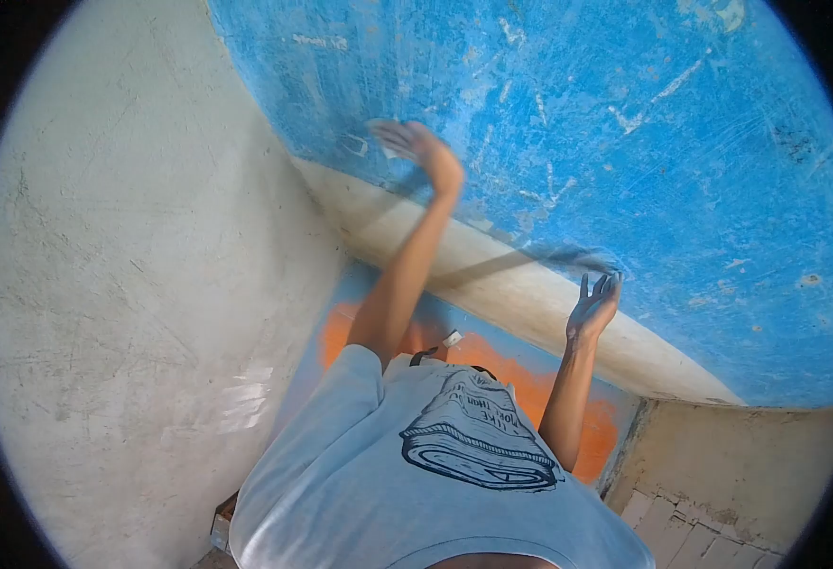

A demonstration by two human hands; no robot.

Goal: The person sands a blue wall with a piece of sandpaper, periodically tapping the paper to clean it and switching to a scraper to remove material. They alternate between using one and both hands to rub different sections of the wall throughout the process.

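My left hand (418,142) is up against the blue painted wall (568,123), its fingers stretched flat and smeared by motion. Under those fingers shows a pale flat sheet (396,150), pressed to the paint; its exact kind is too blurred to tell. Lower and to the right, my right hand (595,305) has its fingers apart and holds nothing. Its fingertips are at the lower part of the blue surface, close to its own shadow; whether they touch cannot be made out. White scrapes and worn patches mark the blue paint.
A bare grey wall (132,228) rises on the left, meeting the blue wall at a corner. Along the blue paint's lower edge runs a cream band (521,294). Orange paint (341,332) shows below it, behind my printed light shirt (435,503). A box-like object (222,522) stands at lower left.
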